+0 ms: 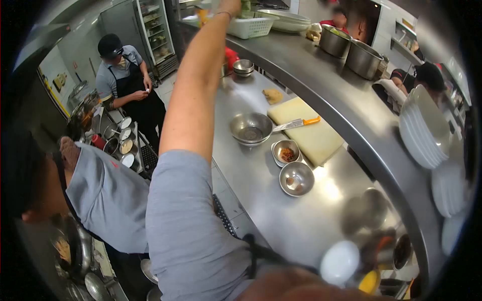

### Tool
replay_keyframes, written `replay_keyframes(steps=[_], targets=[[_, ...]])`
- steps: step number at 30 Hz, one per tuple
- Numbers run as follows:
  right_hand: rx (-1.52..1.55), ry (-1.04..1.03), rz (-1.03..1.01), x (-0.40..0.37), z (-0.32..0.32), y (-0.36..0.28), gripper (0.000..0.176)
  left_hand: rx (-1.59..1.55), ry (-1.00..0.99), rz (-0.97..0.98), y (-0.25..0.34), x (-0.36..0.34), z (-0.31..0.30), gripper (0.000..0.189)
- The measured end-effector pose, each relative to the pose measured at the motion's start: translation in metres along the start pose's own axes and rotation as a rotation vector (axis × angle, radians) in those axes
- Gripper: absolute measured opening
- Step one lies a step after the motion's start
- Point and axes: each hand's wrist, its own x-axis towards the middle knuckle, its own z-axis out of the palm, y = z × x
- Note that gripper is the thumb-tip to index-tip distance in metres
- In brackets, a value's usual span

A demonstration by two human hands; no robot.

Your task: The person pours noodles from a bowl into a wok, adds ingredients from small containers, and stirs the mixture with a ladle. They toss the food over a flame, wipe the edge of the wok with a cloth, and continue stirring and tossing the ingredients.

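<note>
My left arm stretches up across the view, and my left hand [231,7] is at the top edge, above the raised shelf. Its fingers are cut off by the frame and blurred, beside something green. Just below it is a white plastic basket [251,28]. My right hand is not in view; a blurred skin-toned shape fills the bottom edge. On the steel counter stand a large metal bowl [251,126], a small bowl with reddish-brown bits [286,153] and another small bowl [296,179]. An orange-handled knife [305,122] rests across a cutting board [326,142].
A steel shelf [321,67] curves along the right, bearing pots [364,59] and stacked white dishes [424,133]. A co-worker [125,75] stands at the back left; another person in grey [105,188] is close on my left. More people are beyond the shelf.
</note>
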Motion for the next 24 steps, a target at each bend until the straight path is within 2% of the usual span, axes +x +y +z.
replay_keyframes(steps=[3,6,10,11,13,15,17,19,22,24], targets=[[0.089,-0.057,-0.053,-0.002,0.015,-0.017,0.043,-0.099,0.172,0.017,0.017,-0.024,0.001,0.041],[0.196,-0.106,-0.154,-0.003,0.026,-0.034,0.043,-0.299,0.376,0.067,0.054,-0.1,-0.007,0.039],[0.359,-0.135,-0.355,-0.009,0.038,-0.055,0.042,-0.553,0.476,0.112,0.11,-0.283,-0.02,0.036],[0.389,-0.139,-0.396,-0.014,0.036,-0.056,0.042,-0.666,0.468,0.113,0.138,-0.326,-0.014,0.035],[0.438,-0.112,-0.448,-0.024,0.03,-0.057,0.042,-1.087,0.429,0.073,0.172,-0.424,-0.011,0.034],[0.527,-0.098,-0.474,-0.038,0.026,-0.06,0.041,-1.306,0.313,-0.045,0.199,-0.522,-0.022,0.032],[0.638,-0.14,-0.509,-0.051,0.021,-0.072,0.041,-1.537,0.225,-0.307,0.193,-0.631,-0.037,0.031],[0.713,-0.176,-0.542,-0.054,0.008,-0.085,0.04,-1.803,0.259,-0.572,0.194,-0.725,-0.066,0.03],[0.777,-0.24,-0.566,-0.06,-0.019,-0.098,0.04,-2.207,0.497,-0.796,0.188,-0.849,-0.113,0.028],[0.808,-0.288,-0.598,-0.062,-0.043,-0.105,0.04,-2.416,0.803,-0.783,0.189,-0.942,-0.148,0.027]])
